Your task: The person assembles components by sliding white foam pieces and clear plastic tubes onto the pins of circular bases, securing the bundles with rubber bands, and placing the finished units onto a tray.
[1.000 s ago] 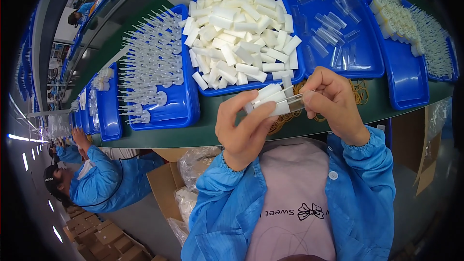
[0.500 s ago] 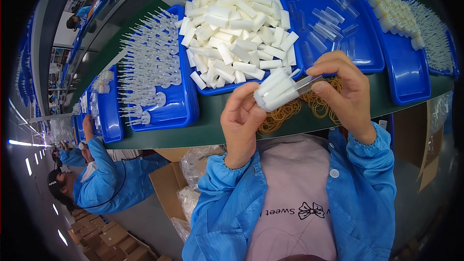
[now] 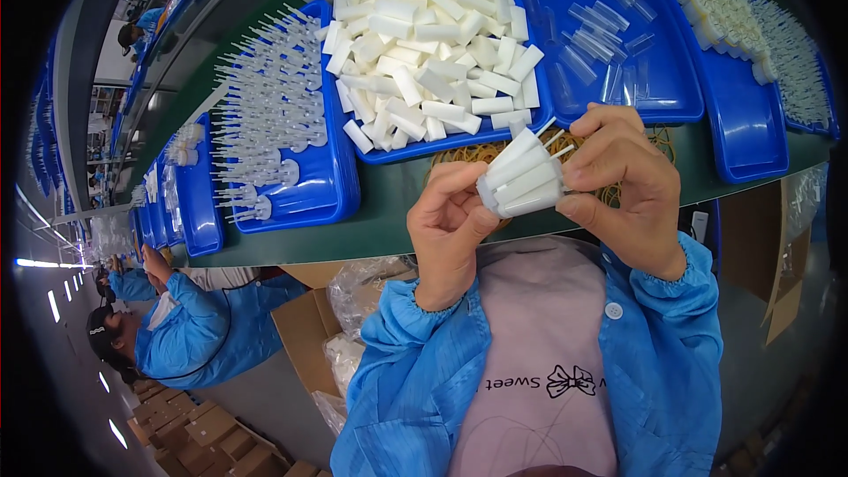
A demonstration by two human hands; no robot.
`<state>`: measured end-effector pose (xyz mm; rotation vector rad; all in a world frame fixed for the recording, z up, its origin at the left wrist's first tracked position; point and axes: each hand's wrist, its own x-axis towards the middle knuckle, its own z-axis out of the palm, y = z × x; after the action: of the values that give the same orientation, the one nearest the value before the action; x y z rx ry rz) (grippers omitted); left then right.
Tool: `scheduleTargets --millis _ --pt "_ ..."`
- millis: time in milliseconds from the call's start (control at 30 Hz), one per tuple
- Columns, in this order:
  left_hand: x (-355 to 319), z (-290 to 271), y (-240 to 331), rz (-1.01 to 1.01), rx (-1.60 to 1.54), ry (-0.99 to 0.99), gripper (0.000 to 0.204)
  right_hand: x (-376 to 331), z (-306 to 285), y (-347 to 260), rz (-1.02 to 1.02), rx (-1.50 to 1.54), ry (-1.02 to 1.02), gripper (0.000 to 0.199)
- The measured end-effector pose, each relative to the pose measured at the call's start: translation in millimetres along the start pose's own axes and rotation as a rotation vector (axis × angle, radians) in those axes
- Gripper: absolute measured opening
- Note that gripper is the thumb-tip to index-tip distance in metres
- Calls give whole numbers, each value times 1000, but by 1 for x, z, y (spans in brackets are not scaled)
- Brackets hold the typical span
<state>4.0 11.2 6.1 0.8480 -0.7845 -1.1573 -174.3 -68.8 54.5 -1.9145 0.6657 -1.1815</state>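
Observation:
Between my hands is a white cluster of foam strips (image 3: 527,178) set round a translucent plastic base, with thin white prongs showing at its upper right. My left hand (image 3: 449,230) is closed on the base end, thumb below and fingers behind. My right hand (image 3: 632,175) pinches the right side of the cluster; its thumb and fingertips touch the lower right strips. Whether a clear tube is between those fingertips is hard to see. Beyond the hands, a blue tray (image 3: 375,156) is heaped with white foam strips (image 3: 433,44).
Rubber bands (image 3: 658,146) lie behind my hands on the green table (image 3: 389,203). One blue tray (image 3: 680,115) holds clear tubes (image 3: 596,35); another blue tray (image 3: 331,199) holds pronged white parts (image 3: 265,106). At right, a blue tray (image 3: 751,155) carries foam assemblies. A co-worker (image 3: 185,327) sits left.
The clear tube that my right hand held against the cluster is no longer plainly visible. My right fingers have moved in onto the cluster's side, and the cluster has tilted more upright.

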Motion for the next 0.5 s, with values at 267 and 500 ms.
scheduleTargets --millis 267,500 --pt "1 -2 -6 -9 0 -34 38 -5 4 2 16 -48 45 19" --pt "3 -4 -1 -11 51 -50 44 -1 2 4 7 -57 51 16"
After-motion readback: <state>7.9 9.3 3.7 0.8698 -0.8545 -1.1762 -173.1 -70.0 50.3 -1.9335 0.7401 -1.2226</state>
